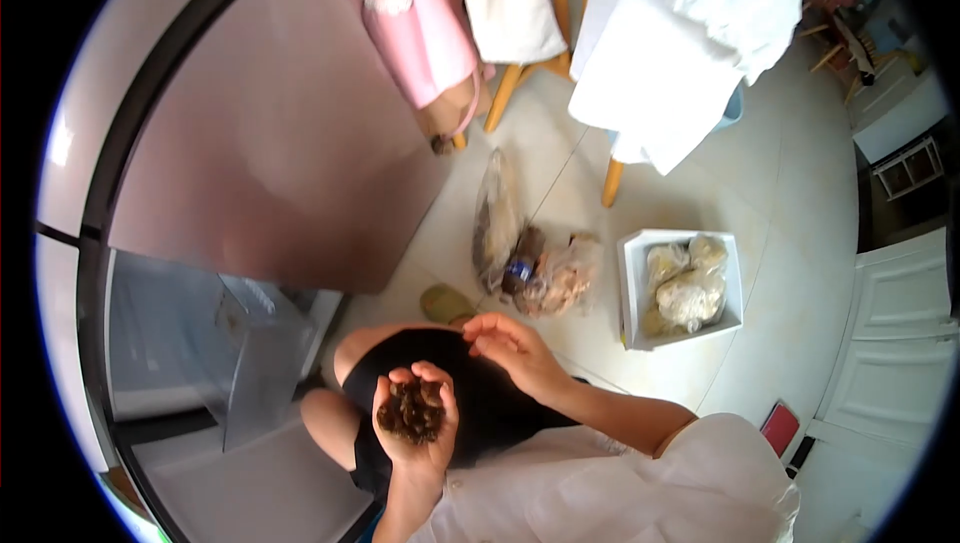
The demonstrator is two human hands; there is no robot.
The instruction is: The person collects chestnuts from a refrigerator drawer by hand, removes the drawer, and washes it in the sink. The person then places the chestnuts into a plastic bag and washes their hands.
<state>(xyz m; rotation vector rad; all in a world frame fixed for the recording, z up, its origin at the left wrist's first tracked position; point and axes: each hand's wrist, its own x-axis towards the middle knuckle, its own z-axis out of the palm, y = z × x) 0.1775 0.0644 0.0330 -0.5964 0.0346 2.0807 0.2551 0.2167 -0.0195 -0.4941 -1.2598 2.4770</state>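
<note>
My left hand (415, 431) is cupped palm up around a heap of small dark brown lumpy pieces (412, 410); they look like dried food, but I cannot tell the kind. To the right and a little higher, my right hand (515, 353) hovers over my lap with its fingers loosely bent and apart, holding nothing. Beyond it on the floor lie a long clear plastic bag (497, 213), a dark packet with a blue label (522, 268) and a clear bag of pinkish-brown contents (560, 283).
On my left stands an open fridge or freezer with a large door (270, 133) and a clear drawer (265, 343) inside. A white box (627, 288) with bagged items (690, 293) sits on the tiles at right. Cloth-draped wooden chairs (505, 93) stand ahead.
</note>
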